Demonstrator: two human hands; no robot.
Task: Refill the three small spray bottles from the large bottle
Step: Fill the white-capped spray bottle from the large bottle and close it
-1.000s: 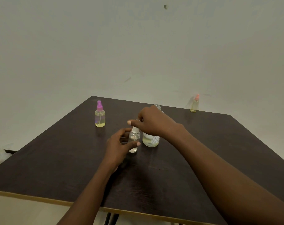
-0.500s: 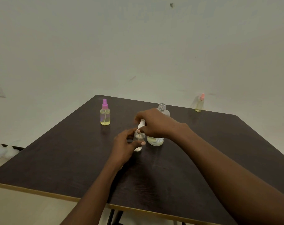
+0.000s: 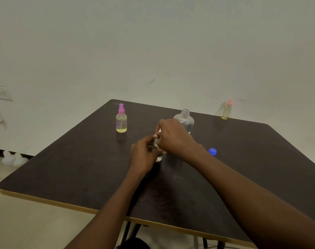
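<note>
A small clear spray bottle [image 3: 158,157] with a white top stands mid-table, mostly hidden by my hands. My left hand [image 3: 144,155] grips its body. My right hand [image 3: 172,135] pinches its white spray top from above. Right behind them stands the large clear bottle [image 3: 184,120], its neck uncapped. Its blue cap [image 3: 212,151] lies on the table to the right of my right wrist. A pink-topped spray bottle [image 3: 121,119] with yellow liquid stands to the left. Another small spray bottle with an orange-pink top [image 3: 226,110] stands at the far right edge.
The dark wooden table [image 3: 81,168] has a light front edge close to me. A pale wall rises behind it, with a socket [image 3: 0,92] at the left. White objects [image 3: 12,159] lie on the floor at the left.
My right hand has pressed the white spray top lower onto the small bottle, which my left hand keeps holding. The view has shifted, bringing the blue cap into sight.
</note>
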